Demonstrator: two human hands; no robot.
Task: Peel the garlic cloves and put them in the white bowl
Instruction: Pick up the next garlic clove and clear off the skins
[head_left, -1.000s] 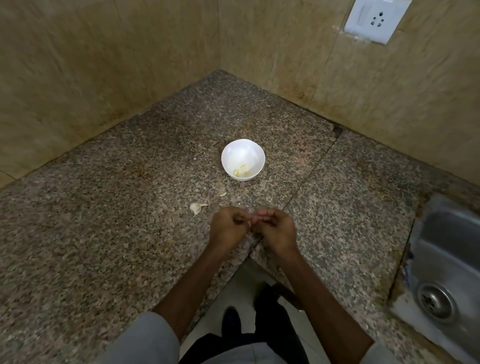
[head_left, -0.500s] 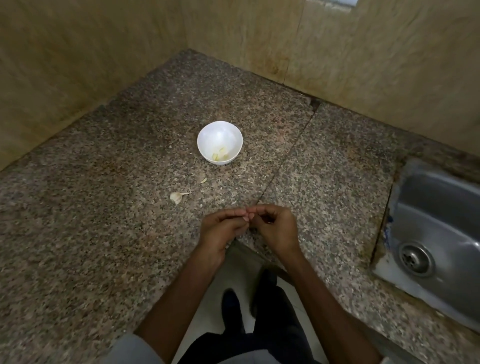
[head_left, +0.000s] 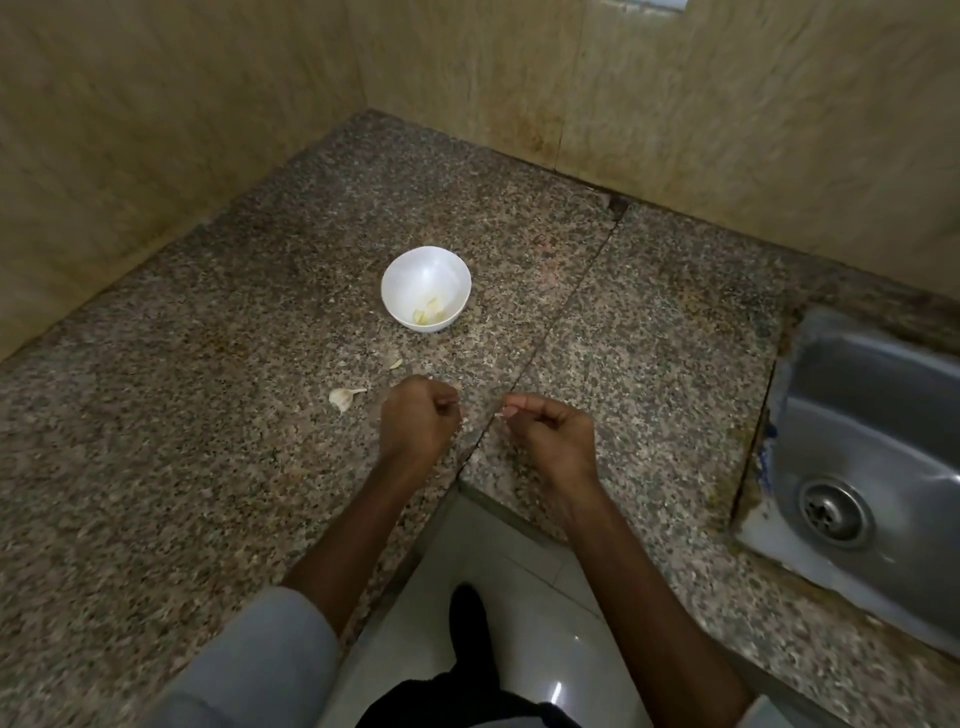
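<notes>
On the left stretch of the speckled granite bench (head_left: 156, 441), an unpeeled garlic clove (head_left: 345, 398) is lying by itself, its thin tail pointing right, near the left hand but not touching it. Just right of it and a little further back, a small flake of peel (head_left: 396, 364) is lying between that clove and the white bowl (head_left: 397, 270).

The left hand (head_left: 418, 423) is curling into a tight fist over the bench. I cannot tell whether it is holding anything inside. Beyond it the white bowl is sitting upright, well in from both walls, and a few peeled cloves (head_left: 428, 313) are lying in its bottom.

The right hand (head_left: 550, 434) is pinching a pale scrap (head_left: 500, 414) at its fingertips, the other fingers folding in. I cannot tell whether the scrap is peel or clove. The two hands are apart, with the bench seam (head_left: 561, 306) running between them.

At the far right a steel sink (head_left: 883, 395) is sitting in the bench, its drain (head_left: 834, 512) showing.
</notes>
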